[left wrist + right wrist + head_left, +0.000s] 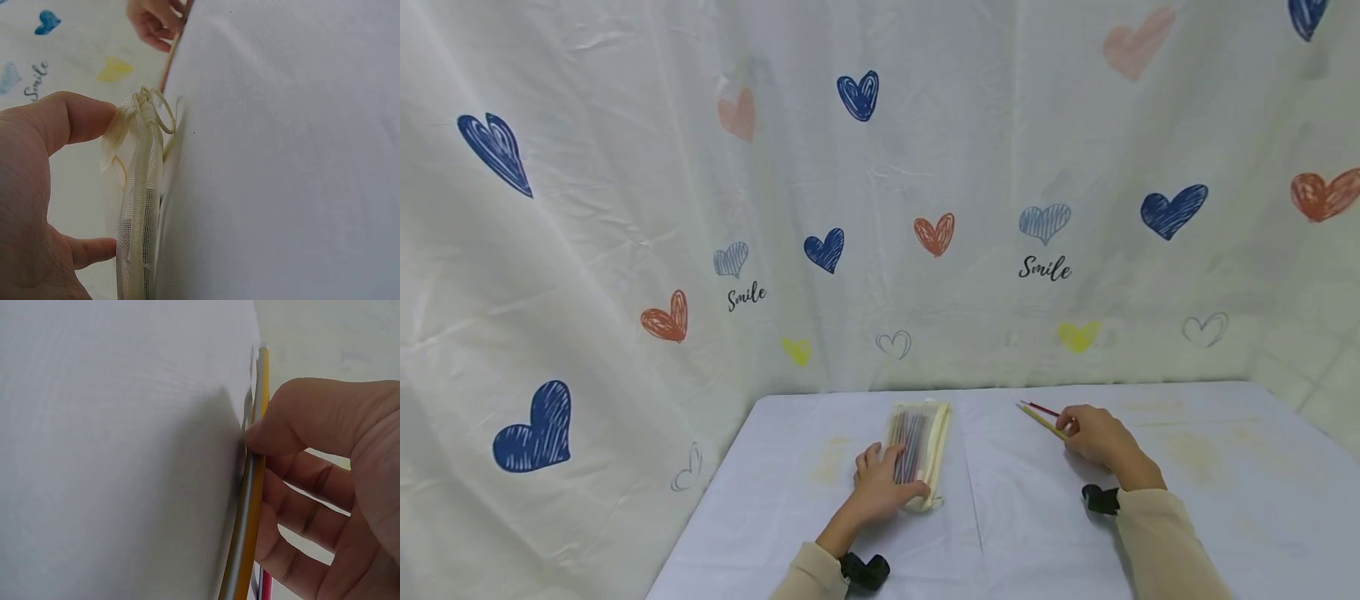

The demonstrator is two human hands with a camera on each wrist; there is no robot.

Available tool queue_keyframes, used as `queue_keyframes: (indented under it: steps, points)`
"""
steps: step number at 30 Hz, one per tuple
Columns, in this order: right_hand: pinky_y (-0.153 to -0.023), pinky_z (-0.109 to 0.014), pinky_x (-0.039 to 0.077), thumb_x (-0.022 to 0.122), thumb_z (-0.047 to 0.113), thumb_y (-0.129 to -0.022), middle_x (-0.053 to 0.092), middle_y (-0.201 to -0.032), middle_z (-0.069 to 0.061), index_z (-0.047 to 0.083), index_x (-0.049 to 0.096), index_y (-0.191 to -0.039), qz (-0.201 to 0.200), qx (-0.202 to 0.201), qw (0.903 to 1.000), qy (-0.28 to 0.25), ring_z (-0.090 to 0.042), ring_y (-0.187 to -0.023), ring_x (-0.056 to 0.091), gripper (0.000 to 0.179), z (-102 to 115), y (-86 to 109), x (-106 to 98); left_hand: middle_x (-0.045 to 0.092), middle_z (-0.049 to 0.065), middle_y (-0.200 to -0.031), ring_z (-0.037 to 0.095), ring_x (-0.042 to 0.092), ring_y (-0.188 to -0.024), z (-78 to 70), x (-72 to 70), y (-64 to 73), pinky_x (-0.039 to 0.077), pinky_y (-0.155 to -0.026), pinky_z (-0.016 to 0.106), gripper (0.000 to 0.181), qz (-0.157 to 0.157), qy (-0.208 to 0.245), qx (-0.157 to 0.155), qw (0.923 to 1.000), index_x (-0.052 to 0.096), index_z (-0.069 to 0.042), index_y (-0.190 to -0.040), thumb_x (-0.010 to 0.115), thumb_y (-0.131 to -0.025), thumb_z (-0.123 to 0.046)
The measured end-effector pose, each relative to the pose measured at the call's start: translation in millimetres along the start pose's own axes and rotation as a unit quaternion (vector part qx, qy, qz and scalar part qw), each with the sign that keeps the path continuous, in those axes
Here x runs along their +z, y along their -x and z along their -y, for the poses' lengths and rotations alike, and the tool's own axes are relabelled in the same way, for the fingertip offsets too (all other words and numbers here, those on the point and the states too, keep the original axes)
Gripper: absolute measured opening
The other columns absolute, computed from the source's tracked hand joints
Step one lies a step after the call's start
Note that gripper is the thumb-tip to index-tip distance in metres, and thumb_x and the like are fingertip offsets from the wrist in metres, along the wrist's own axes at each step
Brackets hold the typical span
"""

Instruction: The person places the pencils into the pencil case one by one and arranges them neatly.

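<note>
A see-through mesh pencil case (939, 450) with cream edging and a zip lies on the table, several pencils visible inside. My left hand (880, 483) rests on its near part with fingers spread. In the left wrist view the thumb touches the zip end beside a small cord loop (164, 112), and the little finger meets the mesh side. On the right, my right hand (1097, 437) pinches a yellow pencil (1039, 418) with grey stripes, low over the table. A red pencil (1041, 408) runs beside it toward the fingers, its other end hidden by the hand.
A white cloth (1015, 517) covers the table, with a crease down its middle and faint yellowish stains. Behind the table hangs a white curtain (955, 167) printed with hearts. Each wrist wears a small black camera (1101, 499).
</note>
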State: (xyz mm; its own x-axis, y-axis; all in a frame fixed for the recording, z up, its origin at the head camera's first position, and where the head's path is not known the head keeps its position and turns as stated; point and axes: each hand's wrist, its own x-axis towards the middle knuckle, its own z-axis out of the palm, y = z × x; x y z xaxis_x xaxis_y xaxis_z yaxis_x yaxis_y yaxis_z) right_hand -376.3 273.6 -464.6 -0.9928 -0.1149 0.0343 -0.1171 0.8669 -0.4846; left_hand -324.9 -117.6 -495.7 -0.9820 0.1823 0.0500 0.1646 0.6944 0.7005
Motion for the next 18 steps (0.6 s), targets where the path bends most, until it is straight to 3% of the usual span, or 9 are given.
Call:
queue_keyframes:
  steps: [9,18]
  points:
    - [-0.065,-0.033,0.044,0.067,0.004,-0.078,0.064,-0.091,-0.008,0.004,0.068,-0.111,-0.007,-0.004,0.9991,-0.042,-0.021,-0.078,0.057,0.033,2,-1.3,0,0.021,0.029,-0.161,0.046,0.016,-0.148,3.5,2.0,-0.5,0.021,-0.113,0.071,0.09,0.006,-0.002,0.001,1.0,0.045,-0.014,-0.153,0.076,-0.078,-0.053]
    - [-0.061,-0.033,0.051,0.067,0.001,-0.08,0.061,-0.09,-0.01,-0.001,0.063,-0.119,0.017,0.019,0.9902,-0.137,-0.02,-0.071,0.059,0.039,12,-6.6,3,0.021,0.028,-0.161,0.046,0.017,-0.147,4.7,1.3,-1.6,0.02,-0.113,0.071,0.092,0.0,-0.005,0.002,1.0,0.044,-0.014,-0.153,0.076,-0.077,-0.053]
